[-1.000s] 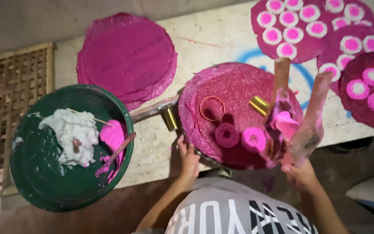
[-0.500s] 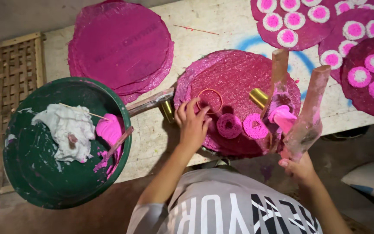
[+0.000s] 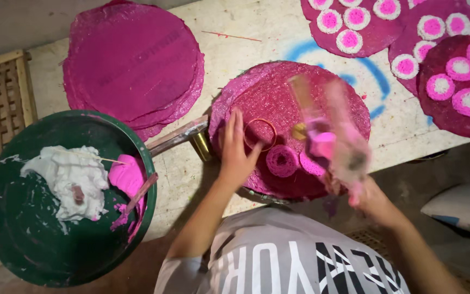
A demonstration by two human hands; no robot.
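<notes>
My left hand [image 3: 236, 148] lies flat, fingers apart, on a round pink textured disc [image 3: 322, 81], its thumb against a thin metal ring [image 3: 260, 134]. Two small pink coiled rounds [image 3: 282, 160] lie on the disc just right of that hand. My right hand [image 3: 368, 197] grips a long wooden two-armed press tool [image 3: 327, 136] smeared with pink paste; motion blurs the tool as it hangs over the disc's right half. A brass cylinder [image 3: 202, 144] rests at the disc's left edge.
A green basin [image 3: 6, 239] at lower left holds white dough [image 3: 66, 174], pink dough [image 3: 126, 177] and a stick [image 3: 137, 198]. A stack of bare pink discs [image 3: 131, 60] lies behind it. Discs carrying several pink-and-white coils [image 3: 349, 41] fill the upper right. A wooden lattice [image 3: 1, 98] stands at far left.
My left hand has slid from the disc's near edge up to the ring. My right hand has swung the press tool leftward over the disc, and it now shows as a blur.
</notes>
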